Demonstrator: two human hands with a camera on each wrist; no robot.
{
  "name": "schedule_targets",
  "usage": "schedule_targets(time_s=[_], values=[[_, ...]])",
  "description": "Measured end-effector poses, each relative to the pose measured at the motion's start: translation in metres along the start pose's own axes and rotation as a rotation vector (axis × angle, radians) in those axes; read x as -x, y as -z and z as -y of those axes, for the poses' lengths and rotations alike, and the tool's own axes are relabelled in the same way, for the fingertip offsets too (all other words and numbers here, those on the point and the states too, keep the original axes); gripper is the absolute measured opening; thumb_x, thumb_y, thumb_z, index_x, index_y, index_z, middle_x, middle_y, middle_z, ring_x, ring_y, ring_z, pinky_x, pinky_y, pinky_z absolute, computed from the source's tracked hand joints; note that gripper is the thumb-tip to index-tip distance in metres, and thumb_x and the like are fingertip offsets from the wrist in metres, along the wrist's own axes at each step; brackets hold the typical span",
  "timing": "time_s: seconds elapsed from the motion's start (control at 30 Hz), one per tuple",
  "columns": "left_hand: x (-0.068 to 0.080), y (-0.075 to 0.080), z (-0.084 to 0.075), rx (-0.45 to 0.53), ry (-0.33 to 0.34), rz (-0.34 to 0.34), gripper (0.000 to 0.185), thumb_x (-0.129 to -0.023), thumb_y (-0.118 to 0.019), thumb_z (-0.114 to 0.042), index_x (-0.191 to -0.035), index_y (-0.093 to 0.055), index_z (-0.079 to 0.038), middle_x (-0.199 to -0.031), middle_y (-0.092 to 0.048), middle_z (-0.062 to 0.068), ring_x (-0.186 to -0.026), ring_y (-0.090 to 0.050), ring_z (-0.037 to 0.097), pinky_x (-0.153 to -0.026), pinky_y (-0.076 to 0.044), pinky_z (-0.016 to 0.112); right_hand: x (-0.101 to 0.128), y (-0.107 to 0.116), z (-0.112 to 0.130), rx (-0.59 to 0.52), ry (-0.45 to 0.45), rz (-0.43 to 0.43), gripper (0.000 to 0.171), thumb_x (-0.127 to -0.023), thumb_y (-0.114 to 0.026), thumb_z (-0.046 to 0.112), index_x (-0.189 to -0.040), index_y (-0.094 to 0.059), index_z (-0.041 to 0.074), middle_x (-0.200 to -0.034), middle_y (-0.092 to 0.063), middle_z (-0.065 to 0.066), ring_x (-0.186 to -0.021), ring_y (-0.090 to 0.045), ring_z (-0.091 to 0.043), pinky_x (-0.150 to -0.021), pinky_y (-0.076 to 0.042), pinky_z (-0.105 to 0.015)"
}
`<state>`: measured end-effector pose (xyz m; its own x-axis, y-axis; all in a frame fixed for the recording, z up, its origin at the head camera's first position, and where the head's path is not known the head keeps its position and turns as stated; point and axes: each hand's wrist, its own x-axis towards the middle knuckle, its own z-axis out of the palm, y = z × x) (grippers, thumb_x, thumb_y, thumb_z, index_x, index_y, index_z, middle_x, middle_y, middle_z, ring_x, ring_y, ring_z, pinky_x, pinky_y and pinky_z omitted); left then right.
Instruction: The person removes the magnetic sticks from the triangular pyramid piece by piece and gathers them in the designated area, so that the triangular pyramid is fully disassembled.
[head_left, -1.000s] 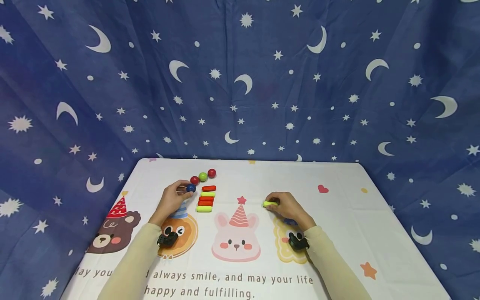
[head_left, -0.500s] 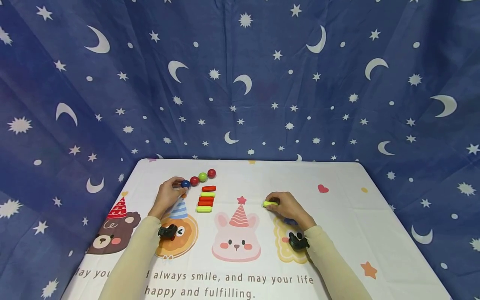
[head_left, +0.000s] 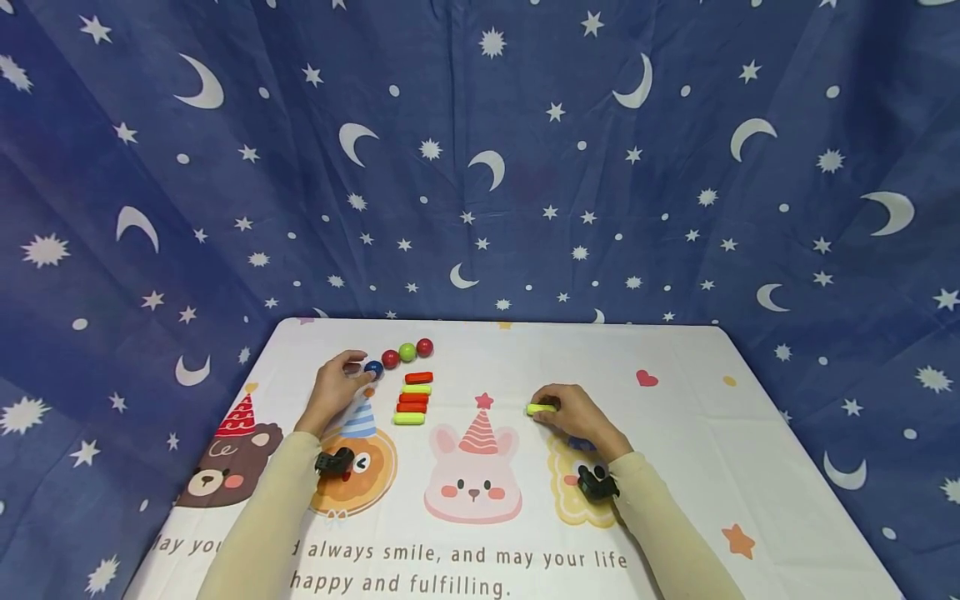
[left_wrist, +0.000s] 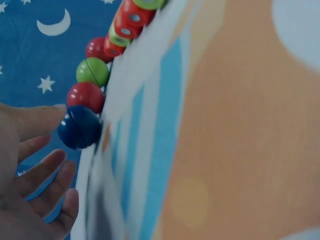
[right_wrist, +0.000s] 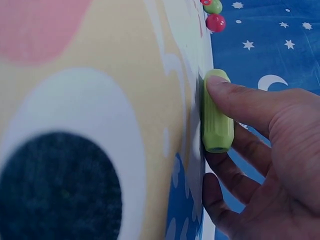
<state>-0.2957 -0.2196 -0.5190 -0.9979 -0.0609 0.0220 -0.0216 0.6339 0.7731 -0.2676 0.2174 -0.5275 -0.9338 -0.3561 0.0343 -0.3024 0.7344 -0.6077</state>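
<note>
**Blue ball at left fingertips, green peg under right fingers**

Head view: left hand (head_left: 335, 390) resting on the tablecloth (head_left: 675, 433), fingertips against the blue ball (head_left: 372, 367). Ball at the near end of a row with a red ball (head_left: 390, 359), green ball (head_left: 407, 352) and second red ball (head_left: 425, 347). Stack of red and green pegs (head_left: 412, 398) just right of the blue ball. Right hand (head_left: 577, 415) well right of that stack, green peg (head_left: 541, 408) at its fingertips.

Left wrist view: one fingertip (left_wrist: 52, 116) touching the blue ball (left_wrist: 79, 127); other fingers loosely spread beside it, not wrapped round.

Right wrist view: green peg (right_wrist: 215, 114) flat on the cloth, one finger (right_wrist: 235, 97) laid along it, remaining fingers curled beneath its end.
</note>
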Motion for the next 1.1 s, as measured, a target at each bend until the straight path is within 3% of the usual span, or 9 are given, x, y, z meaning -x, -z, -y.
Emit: schedule_targets(time_s=[0.3, 0.67, 0.9, 1.1], values=[[0.012, -0.006, -0.027, 0.056, -0.139, -0.082, 0.038, -0.093, -0.067, -0.02, -0.128, -0.06, -0.008, -0.13, -0.06, 0.017, -0.118, -0.057, 0.036, -0.1, -0.045, 0.05, 0.005, 0.002, 0.0, 0.013, 0.035, -0.004, 0.022, -0.081, -0.08, 0.017, -0.102, -0.074, 0.016, -0.097, -0.07, 0.003, -0.088, -0.063, -0.012, -0.085, -0.053, -0.035], [0.027, -0.022, -0.07, 0.137, -0.296, -0.048, 0.032, -0.092, -0.069, -0.016, -0.122, -0.063, -0.006, -0.121, -0.063, 0.019, -0.112, -0.06, 0.037, -0.1, -0.049, 0.051, 0.016, 0.011, -0.003, 0.057, 0.051, -0.005, 0.026, -0.081, -0.08, 0.014, -0.107, -0.074, 0.013, -0.096, -0.069, 0.001, -0.079, -0.055, -0.013, -0.074, -0.046, -0.028], [0.033, -0.051, -0.089, 0.164, -0.326, -0.009, 0.028, -0.091, -0.071, -0.018, -0.118, -0.066, -0.013, -0.116, -0.067, 0.009, -0.111, -0.062, 0.03, -0.095, -0.051, 0.048, 0.02, 0.012, -0.009, 0.034, 0.025, -0.022, 0.022, -0.083, -0.078, 0.012, -0.105, -0.074, 0.012, -0.091, -0.068, 0.0, -0.078, -0.055, -0.011, -0.072, -0.047, -0.028], [0.04, -0.088, -0.1, 0.158, -0.394, 0.093, 0.032, -0.09, -0.071, -0.016, -0.12, -0.065, -0.006, -0.119, -0.067, 0.014, -0.111, -0.063, 0.027, -0.095, -0.051, 0.048, 0.018, 0.009, -0.007, 0.039, 0.032, -0.029, 0.019, -0.083, -0.078, 0.012, -0.102, -0.074, 0.013, -0.087, -0.067, 0.003, -0.075, -0.054, -0.008, -0.07, -0.047, -0.024]])
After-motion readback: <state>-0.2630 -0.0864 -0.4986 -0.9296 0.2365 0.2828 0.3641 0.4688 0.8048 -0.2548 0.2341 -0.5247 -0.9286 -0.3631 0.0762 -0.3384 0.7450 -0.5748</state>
